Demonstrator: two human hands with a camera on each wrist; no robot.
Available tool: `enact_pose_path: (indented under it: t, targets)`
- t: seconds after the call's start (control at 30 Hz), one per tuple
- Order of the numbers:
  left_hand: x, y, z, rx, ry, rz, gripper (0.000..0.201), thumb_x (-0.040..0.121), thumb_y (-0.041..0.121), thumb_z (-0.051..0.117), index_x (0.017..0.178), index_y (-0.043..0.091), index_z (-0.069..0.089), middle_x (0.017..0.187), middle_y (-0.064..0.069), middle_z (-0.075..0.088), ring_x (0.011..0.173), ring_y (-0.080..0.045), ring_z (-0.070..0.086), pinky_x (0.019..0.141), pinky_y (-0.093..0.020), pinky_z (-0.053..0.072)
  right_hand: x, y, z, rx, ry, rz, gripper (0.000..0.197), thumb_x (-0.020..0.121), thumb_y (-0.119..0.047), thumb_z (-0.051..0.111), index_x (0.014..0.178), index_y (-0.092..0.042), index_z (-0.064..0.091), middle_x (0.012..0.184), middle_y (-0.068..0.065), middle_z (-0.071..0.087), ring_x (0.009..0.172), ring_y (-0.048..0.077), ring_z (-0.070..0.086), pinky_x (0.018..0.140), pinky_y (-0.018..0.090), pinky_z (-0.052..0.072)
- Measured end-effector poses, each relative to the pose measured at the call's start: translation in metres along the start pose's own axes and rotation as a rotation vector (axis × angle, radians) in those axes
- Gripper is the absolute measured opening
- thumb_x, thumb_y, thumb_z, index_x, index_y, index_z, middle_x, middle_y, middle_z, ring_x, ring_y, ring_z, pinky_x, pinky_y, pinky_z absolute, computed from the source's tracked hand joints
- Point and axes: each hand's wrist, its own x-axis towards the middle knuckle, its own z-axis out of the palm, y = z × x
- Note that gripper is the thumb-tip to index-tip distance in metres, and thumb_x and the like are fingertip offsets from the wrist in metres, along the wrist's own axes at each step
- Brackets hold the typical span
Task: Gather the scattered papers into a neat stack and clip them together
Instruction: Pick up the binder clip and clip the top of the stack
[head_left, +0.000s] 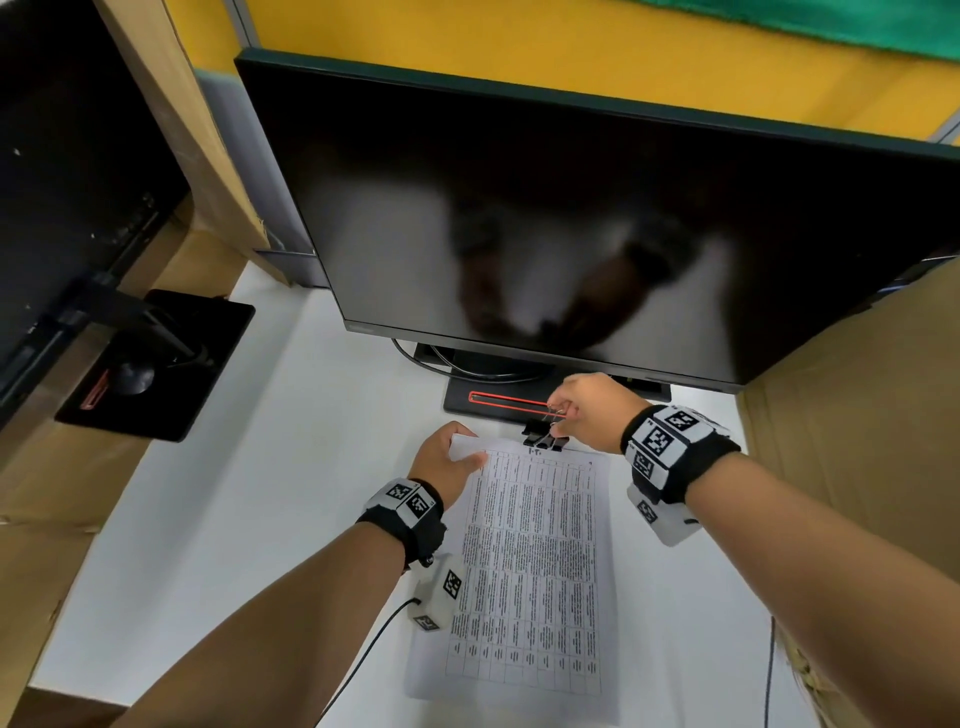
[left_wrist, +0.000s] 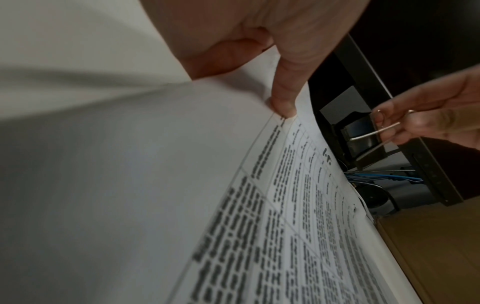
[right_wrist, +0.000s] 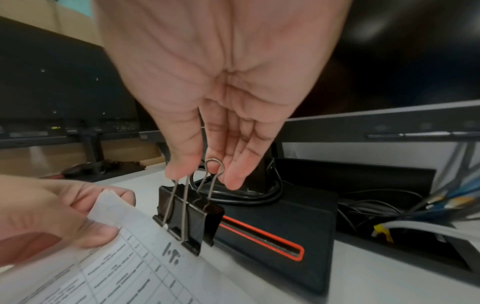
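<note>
A stack of printed papers (head_left: 535, 571) lies on the white desk (head_left: 260, 519), long side running away from me. My left hand (head_left: 462, 453) grips its far left corner, thumb (left_wrist: 283, 102) on top and fingers underneath, lifting that corner a little. A black binder clip (head_left: 543, 438) sits at the middle of the stack's far edge, mouth down on the papers (right_wrist: 116, 267). My right hand (head_left: 561, 413) pinches the binder clip's (right_wrist: 192, 218) two wire handles, which stand upright between thumb and fingers. How deep the sheets reach into the clip is hidden.
A dark monitor (head_left: 545, 218) stands just behind the papers; its black base with a red-edged slot (head_left: 509, 399) is right behind the clip. Cables (right_wrist: 415, 207) trail at the back right. Cardboard (head_left: 857, 441) borders the right, a second monitor base (head_left: 156, 364) the left.
</note>
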Motion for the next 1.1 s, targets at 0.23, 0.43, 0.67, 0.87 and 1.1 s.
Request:
enact_pose_path:
  t: [0.23, 0.43, 0.67, 0.87, 1.1]
  targets:
    - [-0.012, 0.012, -0.003, -0.005, 0.014, 0.035, 0.011, 0.087, 0.015, 0.065, 0.091, 0.015, 0.054, 0.085, 0.001, 0.056, 0.076, -0.012, 0.051, 0.059, -0.017, 0.037, 0.013, -0.013, -0.006, -0.055, -0.055, -0.039, 0.027, 0.084, -0.024, 0.069, 0.105, -0.007, 0.073, 0.105, 0.007, 0.069, 0.102, 0.022, 0.062, 0.089, 0.031, 0.049]
    - [-0.016, 0.014, -0.004, -0.009, 0.013, 0.054, 0.010, 0.088, 0.016, 0.064, 0.092, 0.013, 0.055, 0.083, 0.002, 0.054, 0.075, -0.012, 0.050, 0.060, -0.018, 0.037, 0.024, -0.018, -0.008, -0.068, -0.106, -0.055, 0.028, 0.084, -0.025, 0.071, 0.106, -0.009, 0.074, 0.107, 0.004, 0.072, 0.105, 0.019, 0.063, 0.091, 0.027, 0.048]
    - [-0.015, 0.012, -0.005, -0.042, 0.004, 0.052, 0.011, 0.086, 0.016, 0.065, 0.088, 0.015, 0.055, 0.083, 0.001, 0.055, 0.075, -0.014, 0.051, 0.061, -0.021, 0.040, 0.030, -0.012, -0.001, -0.014, -0.135, -0.016, 0.030, 0.079, -0.025, 0.076, 0.106, -0.011, 0.075, 0.106, 0.002, 0.073, 0.101, 0.016, 0.065, 0.087, 0.022, 0.048]
    - [-0.011, 0.008, -0.004, -0.058, 0.006, 0.044, 0.012, 0.085, 0.015, 0.066, 0.087, 0.014, 0.055, 0.081, 0.001, 0.054, 0.074, -0.015, 0.050, 0.063, -0.022, 0.041, 0.029, -0.005, 0.005, 0.000, -0.248, -0.040, 0.054, 0.082, -0.029, 0.073, 0.131, -0.013, 0.058, 0.127, 0.001, 0.062, 0.116, 0.016, 0.058, 0.100, 0.028, 0.044]
    - [-0.008, 0.008, -0.010, -0.050, -0.021, 0.046, 0.014, 0.085, 0.019, 0.068, 0.085, 0.022, 0.054, 0.084, 0.003, 0.057, 0.077, -0.013, 0.053, 0.069, -0.025, 0.044, -0.013, 0.046, 0.029, 0.598, -0.040, 0.214, 0.053, 0.085, -0.026, 0.071, 0.134, -0.011, 0.055, 0.131, 0.004, 0.059, 0.118, 0.016, 0.056, 0.098, 0.021, 0.037]
